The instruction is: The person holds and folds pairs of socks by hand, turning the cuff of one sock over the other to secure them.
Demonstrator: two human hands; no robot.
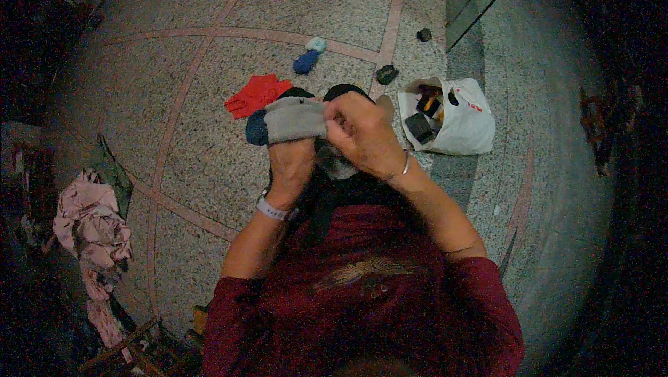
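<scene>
A grey sock [292, 121] with a dark blue toe is stretched sideways in front of me, its toe pointing left. My left hand [291, 165] supports it from below; those fingers are hidden behind the fabric. At the other end, my right hand [363, 130] is closed on the sock with its fingers curled in. Beyond the sock, a red cloth [257, 96] lies crumpled on the floor. Farther off are a blue bundle [305, 62] and a pale one [316, 44], touching each other.
To the right, a white bag [467, 116] lies with its mouth toward me, holding dark and yellow items. Two small dark bundles [387, 74] rest on the speckled floor. Pinkish crumpled fabric [94, 220] hangs at the left. A panel edge [480, 1] stands at the far right.
</scene>
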